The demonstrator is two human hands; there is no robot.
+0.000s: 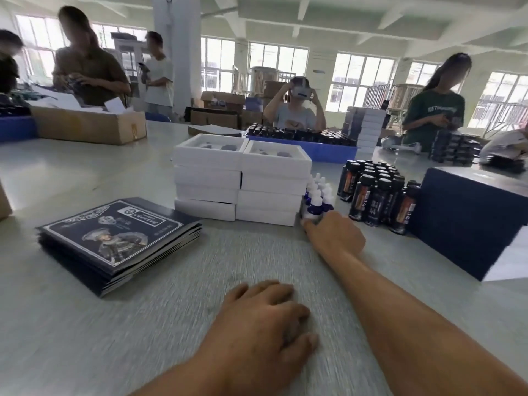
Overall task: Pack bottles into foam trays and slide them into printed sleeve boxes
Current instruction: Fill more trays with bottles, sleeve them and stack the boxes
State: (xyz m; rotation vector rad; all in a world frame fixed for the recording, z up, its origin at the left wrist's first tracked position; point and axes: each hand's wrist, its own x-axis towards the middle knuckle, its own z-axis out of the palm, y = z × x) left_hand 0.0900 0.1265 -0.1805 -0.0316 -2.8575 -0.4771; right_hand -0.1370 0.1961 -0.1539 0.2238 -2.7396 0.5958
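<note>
Grey table (85, 324) — two stacks of white foam trays (243, 178) at centre, flat printed sleeves (120, 241) piled left, navy box (468, 215) right. Dark bottles (377, 192) clustered between trays and box. Right hand (334, 232) outstretched, fingers curled round small white-capped dropper bottle (315, 207) beside tray stack. Left hand (263, 318) flat on table, fingers relaxed.

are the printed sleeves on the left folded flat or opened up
Folded flat. The printed sleeves lie in a thin stack on the table, printed face up.

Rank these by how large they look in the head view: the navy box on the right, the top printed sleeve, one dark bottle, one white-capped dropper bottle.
1. navy box and top printed sleeve: alike, unranked.
2. dark bottle
3. white-capped dropper bottle
</note>
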